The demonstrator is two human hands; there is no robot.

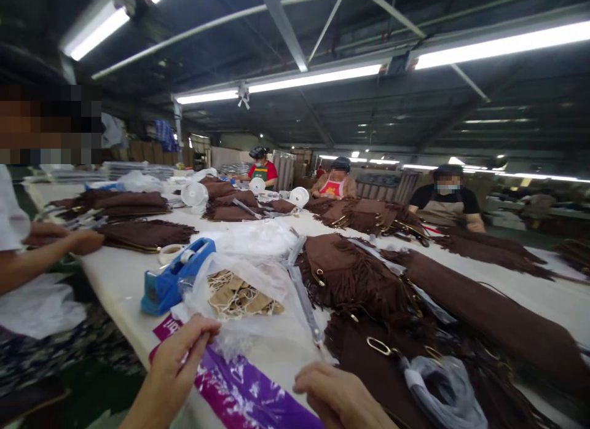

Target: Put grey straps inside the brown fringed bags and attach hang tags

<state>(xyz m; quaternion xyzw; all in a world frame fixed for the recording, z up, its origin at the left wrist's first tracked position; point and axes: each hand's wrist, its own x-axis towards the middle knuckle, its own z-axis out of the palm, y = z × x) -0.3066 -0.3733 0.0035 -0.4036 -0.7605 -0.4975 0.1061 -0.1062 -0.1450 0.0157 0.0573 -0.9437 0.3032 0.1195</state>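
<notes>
My left hand [182,358] is at the lower left of centre, its thumb and fingertips pinched together. Whatever is in the pinch is too small to make out. Below and beside it lies a shiny purple plastic packet [251,389] on the table. My right hand [343,395] hovers over the packet's right end, fingers loosely bent and apart, with nothing visible in them. Just beyond my left hand sits a clear plastic bag [271,281] holding tan tags with white strings [242,294]. Brown fringed bags [350,272] are piled to the right.
A blue tape dispenser [177,275] stands left of the plastic bag. A coiled, plastic-wrapped strap [442,392] lies at the lower right. A co-worker's hand [85,240] touches a brown bag [147,232] at left. Several people sit across the table [124,294]; small white fans [194,195] stand there.
</notes>
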